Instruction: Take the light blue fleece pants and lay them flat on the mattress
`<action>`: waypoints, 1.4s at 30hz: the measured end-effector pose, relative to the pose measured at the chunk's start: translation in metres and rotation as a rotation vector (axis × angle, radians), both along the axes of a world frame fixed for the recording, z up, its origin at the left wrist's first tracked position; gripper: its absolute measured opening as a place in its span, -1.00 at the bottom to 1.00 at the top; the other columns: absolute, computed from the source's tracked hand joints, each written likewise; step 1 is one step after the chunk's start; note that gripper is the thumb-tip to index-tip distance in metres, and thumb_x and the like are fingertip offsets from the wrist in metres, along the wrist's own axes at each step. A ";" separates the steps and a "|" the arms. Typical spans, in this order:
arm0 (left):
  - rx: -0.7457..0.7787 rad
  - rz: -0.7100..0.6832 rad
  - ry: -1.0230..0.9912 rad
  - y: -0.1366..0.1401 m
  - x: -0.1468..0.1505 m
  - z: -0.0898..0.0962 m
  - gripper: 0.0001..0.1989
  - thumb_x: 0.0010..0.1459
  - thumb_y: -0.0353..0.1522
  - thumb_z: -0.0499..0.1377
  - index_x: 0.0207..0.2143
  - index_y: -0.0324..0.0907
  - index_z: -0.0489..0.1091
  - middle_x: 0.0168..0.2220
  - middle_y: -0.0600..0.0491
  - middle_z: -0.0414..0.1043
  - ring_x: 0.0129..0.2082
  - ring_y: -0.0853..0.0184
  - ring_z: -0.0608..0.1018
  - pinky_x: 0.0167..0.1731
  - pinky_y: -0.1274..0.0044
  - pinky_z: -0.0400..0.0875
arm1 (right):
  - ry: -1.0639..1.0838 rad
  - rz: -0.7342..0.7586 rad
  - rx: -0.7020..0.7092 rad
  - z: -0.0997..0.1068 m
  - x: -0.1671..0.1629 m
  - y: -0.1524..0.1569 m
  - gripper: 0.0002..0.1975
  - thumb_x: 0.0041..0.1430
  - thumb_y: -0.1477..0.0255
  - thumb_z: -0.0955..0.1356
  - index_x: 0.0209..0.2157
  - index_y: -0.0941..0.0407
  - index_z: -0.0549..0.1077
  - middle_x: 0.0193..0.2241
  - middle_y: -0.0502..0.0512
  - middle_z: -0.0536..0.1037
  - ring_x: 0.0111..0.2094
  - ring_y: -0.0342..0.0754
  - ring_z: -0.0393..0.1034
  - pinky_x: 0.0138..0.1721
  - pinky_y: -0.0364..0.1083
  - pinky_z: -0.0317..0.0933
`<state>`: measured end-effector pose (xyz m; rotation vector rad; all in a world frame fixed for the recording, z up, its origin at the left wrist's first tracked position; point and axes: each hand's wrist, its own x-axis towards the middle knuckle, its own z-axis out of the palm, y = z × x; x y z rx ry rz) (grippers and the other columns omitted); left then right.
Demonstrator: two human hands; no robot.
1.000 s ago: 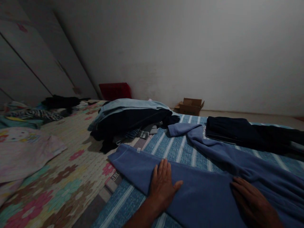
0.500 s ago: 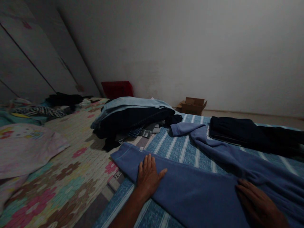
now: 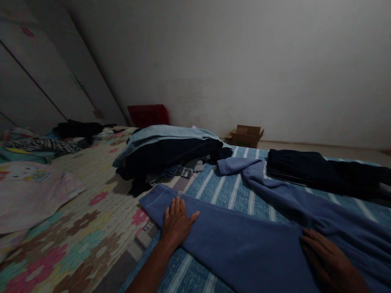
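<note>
Blue soft-fabric pants are spread across the bed, one leg flat towards me and the other rumpled beyond it. My left hand lies flat on the near leg, close to its hem, thumb apart from the fingers. At the lower right, my right hand rests on the same pants near where the two legs meet. Its fingers are stretched out over the cloth, and the picture's edge cuts off the wrist.
A heap of clothes lies behind the pants, and folded dark pants lie at the right. A pink garment is on the flowered bedding at left. Beyond the bed stand a cardboard box and a red case.
My left hand has slid left along the pant leg towards its hem. My right hand stays almost in place. The view has shifted slightly.
</note>
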<state>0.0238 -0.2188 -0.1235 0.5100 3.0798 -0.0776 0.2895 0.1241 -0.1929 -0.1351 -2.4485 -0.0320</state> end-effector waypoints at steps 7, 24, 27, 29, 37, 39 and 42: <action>-0.013 0.002 0.015 -0.002 -0.005 -0.003 -0.16 0.15 0.05 -0.24 0.24 -0.45 -0.03 0.29 -0.23 -0.17 0.29 0.08 -0.09 0.19 0.20 -0.15 | -0.028 -0.029 -0.132 -0.004 0.000 -0.001 -0.58 0.25 0.15 0.15 -0.18 0.07 0.50 -0.09 0.14 0.49 -0.11 0.07 0.42 -0.14 0.03 0.38; 0.009 -0.175 -0.001 0.034 0.024 0.004 -0.21 0.15 0.00 -0.18 0.22 -0.44 0.01 0.28 -0.23 -0.14 0.28 0.06 -0.04 0.17 0.15 -0.08 | -0.093 -0.087 -0.281 0.004 -0.010 -0.010 -0.70 0.26 0.31 0.19 -0.13 0.11 0.46 -0.04 0.18 0.45 0.00 0.08 0.32 -0.01 0.12 0.28; 0.041 -0.307 -0.042 0.050 0.047 0.015 -0.25 0.18 -0.01 -0.18 0.25 -0.36 -0.02 0.29 -0.16 -0.18 0.28 0.11 -0.07 0.18 0.18 -0.09 | -0.096 -0.092 -0.281 0.006 -0.011 -0.010 -0.71 0.26 0.33 0.19 -0.14 0.10 0.46 -0.04 0.18 0.45 0.00 0.09 0.32 -0.01 0.12 0.28; 0.063 -0.464 -0.104 0.063 0.065 0.019 -0.27 0.19 0.01 -0.19 0.26 -0.27 -0.07 0.30 -0.08 -0.22 0.29 0.16 -0.11 0.20 0.21 -0.11 | -0.092 -0.093 -0.279 0.008 -0.011 -0.011 -0.72 0.25 0.34 0.19 -0.15 0.11 0.47 -0.04 0.19 0.46 0.00 0.09 0.32 -0.01 0.12 0.28; 0.040 -0.713 -0.207 0.076 0.087 -0.008 -0.29 0.18 -0.03 -0.07 0.28 -0.15 -0.16 0.31 -0.05 -0.25 0.29 0.12 -0.09 0.19 0.13 -0.11 | -0.096 -0.098 -0.311 0.016 -0.013 -0.014 -0.74 0.23 0.41 0.21 -0.16 0.10 0.47 -0.04 0.18 0.45 0.00 0.09 0.31 0.01 0.11 0.25; 0.041 -0.710 -0.186 0.077 0.086 -0.009 -0.28 0.18 -0.02 -0.07 0.28 -0.16 -0.16 0.30 -0.07 -0.25 0.28 0.10 -0.09 0.18 0.12 -0.12 | -0.094 -0.095 -0.333 0.017 -0.014 -0.014 -0.74 0.22 0.42 0.20 -0.16 0.09 0.47 -0.04 0.18 0.46 0.00 0.08 0.31 0.01 0.11 0.24; 0.056 -0.727 -0.166 0.087 0.092 -0.001 -0.29 0.19 -0.02 -0.08 0.28 -0.17 -0.16 0.30 -0.08 -0.23 0.28 0.10 -0.09 0.18 0.13 -0.10 | -0.057 -0.080 -0.385 0.027 -0.017 -0.016 -0.74 0.23 0.40 0.20 -0.17 0.08 0.48 -0.06 0.17 0.47 -0.01 0.08 0.32 0.01 0.12 0.24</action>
